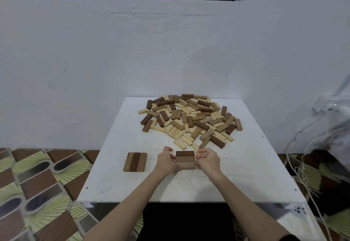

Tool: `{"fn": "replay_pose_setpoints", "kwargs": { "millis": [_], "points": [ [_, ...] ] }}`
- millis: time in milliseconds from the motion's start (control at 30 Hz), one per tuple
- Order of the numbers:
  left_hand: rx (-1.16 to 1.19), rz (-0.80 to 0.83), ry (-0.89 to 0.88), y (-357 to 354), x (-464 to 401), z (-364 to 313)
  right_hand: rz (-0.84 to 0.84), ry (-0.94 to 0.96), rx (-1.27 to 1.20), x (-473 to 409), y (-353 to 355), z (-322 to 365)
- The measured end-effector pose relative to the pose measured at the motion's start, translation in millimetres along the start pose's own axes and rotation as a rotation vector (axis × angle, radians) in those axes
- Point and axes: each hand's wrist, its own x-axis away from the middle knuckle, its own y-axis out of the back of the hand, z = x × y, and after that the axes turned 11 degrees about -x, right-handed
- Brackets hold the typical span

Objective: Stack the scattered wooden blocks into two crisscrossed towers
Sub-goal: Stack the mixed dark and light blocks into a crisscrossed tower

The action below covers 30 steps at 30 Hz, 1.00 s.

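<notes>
A big heap of scattered wooden blocks (191,119), dark brown and pale, lies at the far side of the small white table (246,165). Nearer me, two flat layers of three blocks each rest on the table. The left layer (135,162) has its blocks running away from me and stands alone. The right layer (185,160) has its blocks running crosswise. My left hand (167,160) presses its left ends with curled fingers, and my right hand (207,159) presses its right ends, squeezing the three blocks together.
A white wall rises right behind the table. Patterned floor tiles (37,184) show at the left. White cables (303,174) and a plastic-wrapped object (333,127) sit at the right, close to the table's edge.
</notes>
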Motion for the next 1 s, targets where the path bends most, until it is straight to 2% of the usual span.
{"fn": "replay_pose_setpoints", "kwargs": {
  "millis": [1000],
  "points": [
    [0.028,-0.075,0.001,-1.9,-1.2,-3.4,-0.010,0.045,-0.017,0.1,-1.4,-3.6]
  ]
}}
